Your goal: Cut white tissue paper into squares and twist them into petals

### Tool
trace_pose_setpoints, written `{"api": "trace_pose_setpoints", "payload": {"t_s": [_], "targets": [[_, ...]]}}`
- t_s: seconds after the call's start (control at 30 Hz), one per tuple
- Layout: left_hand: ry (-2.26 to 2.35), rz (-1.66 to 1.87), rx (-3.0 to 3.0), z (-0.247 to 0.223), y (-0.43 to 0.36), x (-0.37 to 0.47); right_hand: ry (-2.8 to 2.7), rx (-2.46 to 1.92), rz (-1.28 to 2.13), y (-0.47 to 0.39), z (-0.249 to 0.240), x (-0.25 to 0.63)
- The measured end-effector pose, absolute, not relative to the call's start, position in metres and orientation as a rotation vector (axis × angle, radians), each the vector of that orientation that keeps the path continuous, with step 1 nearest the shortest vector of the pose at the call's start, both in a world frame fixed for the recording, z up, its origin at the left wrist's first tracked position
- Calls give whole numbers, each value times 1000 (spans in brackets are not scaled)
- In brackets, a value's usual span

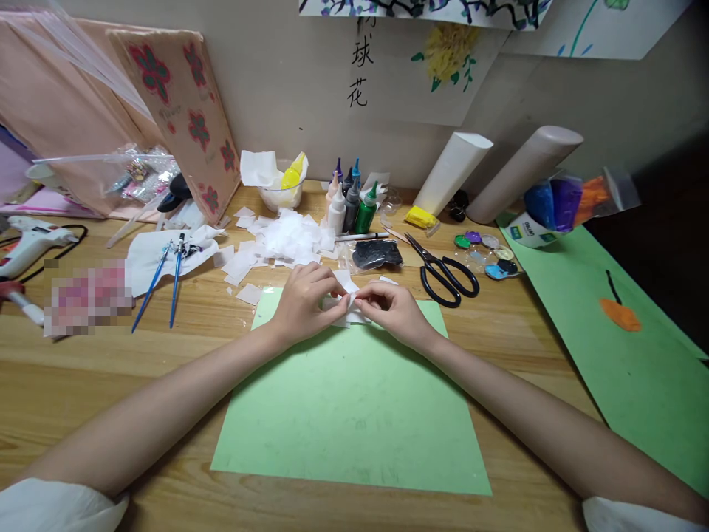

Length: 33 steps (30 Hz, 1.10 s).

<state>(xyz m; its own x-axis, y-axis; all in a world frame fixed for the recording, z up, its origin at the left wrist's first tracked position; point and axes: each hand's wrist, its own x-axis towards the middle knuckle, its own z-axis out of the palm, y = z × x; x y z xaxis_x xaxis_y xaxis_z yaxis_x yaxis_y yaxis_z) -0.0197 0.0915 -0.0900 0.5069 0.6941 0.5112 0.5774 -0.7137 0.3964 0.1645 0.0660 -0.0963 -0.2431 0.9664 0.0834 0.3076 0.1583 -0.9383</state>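
Observation:
Above the far edge of a green sheet [343, 406], my left hand [310, 303] and my right hand [396, 310] meet with fingertips nearly touching. Both pinch a small piece of white paper [353, 297] between thumb and fingers. More white paper shows around and beneath the fingertips; its exact folds are partly hidden by them. A pile of white paper squares [291, 238] lies just beyond my left hand. Behind my right hand is a black packet [377, 254] in clear wrapping.
Black-handled scissors [443, 272] lie right of the hands. Small paint bottles [351, 210] and a plastic bowl [281, 196] stand behind. Two blue brushes [176, 281] and a glue gun [38, 247] are at left. Another green sheet [625, 318] lies right.

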Motion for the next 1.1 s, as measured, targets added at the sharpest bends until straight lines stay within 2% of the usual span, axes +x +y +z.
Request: {"api": "trace_pose_setpoints", "payload": {"t_s": [1.1], "targets": [[1038, 841, 2722, -86, 86, -17, -1710, -1233, 1056, 66, -97, 165]]}}
